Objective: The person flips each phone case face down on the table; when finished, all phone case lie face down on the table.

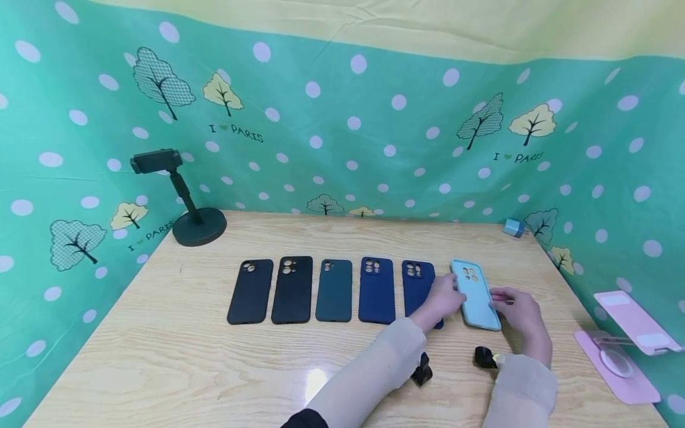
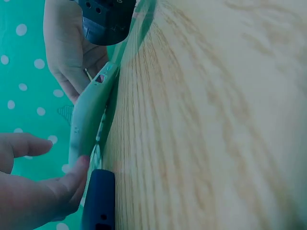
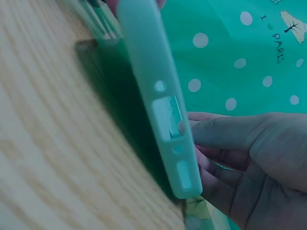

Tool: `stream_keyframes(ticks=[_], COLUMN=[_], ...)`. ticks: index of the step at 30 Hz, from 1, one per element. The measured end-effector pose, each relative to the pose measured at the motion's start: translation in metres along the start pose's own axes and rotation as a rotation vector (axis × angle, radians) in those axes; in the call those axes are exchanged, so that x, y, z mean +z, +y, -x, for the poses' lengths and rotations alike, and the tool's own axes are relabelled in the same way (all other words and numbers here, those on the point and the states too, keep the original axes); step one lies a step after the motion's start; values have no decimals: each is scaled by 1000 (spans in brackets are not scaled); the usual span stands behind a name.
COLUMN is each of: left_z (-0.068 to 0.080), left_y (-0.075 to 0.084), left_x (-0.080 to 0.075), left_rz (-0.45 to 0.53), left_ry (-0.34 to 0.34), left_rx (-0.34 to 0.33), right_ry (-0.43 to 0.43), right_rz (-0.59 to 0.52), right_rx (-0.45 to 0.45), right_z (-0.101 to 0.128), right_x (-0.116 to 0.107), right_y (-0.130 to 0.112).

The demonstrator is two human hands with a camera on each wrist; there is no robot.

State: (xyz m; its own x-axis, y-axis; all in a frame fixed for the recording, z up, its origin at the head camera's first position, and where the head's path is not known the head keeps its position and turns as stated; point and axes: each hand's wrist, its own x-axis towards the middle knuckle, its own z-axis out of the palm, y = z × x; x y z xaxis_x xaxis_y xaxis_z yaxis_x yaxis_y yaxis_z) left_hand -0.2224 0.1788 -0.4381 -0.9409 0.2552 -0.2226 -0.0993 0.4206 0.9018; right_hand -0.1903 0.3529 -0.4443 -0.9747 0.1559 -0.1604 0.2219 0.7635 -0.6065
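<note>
A light blue phone case (image 1: 475,295) with a camera cutout is tilted just off the table at the right end of a row of cases. My right hand (image 1: 518,312) pinches its right edge; in the right wrist view the thumb (image 3: 225,132) lies on one side and fingers curl at the other. At its left edge is my left hand (image 1: 445,297), reaching over a dark blue phone case (image 1: 419,282) and partly hiding it. The left wrist view shows one fingertip (image 2: 82,165) touching the light blue case, another finger held apart from it.
Leftward in the row lie a blue case (image 1: 377,297), a teal case (image 1: 334,297) and two black cases (image 1: 292,297). A black phone stand (image 1: 199,226) is at back left, a small blue charger (image 1: 514,227) at back right, a pink stand (image 1: 621,368) at the right edge.
</note>
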Motion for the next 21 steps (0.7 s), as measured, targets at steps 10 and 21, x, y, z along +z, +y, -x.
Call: stream_keyframes(ticks=[10, 21], left_z=[2, 3], left_y=[0, -1], left_x=[2, 2], left_rz=[133, 186], left_ry=[52, 68], left_rx=[-13, -3], right_ry=[-38, -44], right_rz=[-2, 10], right_rx=[26, -4], right_z=[1, 3], right_x=[-1, 0], right_y=[-2, -5])
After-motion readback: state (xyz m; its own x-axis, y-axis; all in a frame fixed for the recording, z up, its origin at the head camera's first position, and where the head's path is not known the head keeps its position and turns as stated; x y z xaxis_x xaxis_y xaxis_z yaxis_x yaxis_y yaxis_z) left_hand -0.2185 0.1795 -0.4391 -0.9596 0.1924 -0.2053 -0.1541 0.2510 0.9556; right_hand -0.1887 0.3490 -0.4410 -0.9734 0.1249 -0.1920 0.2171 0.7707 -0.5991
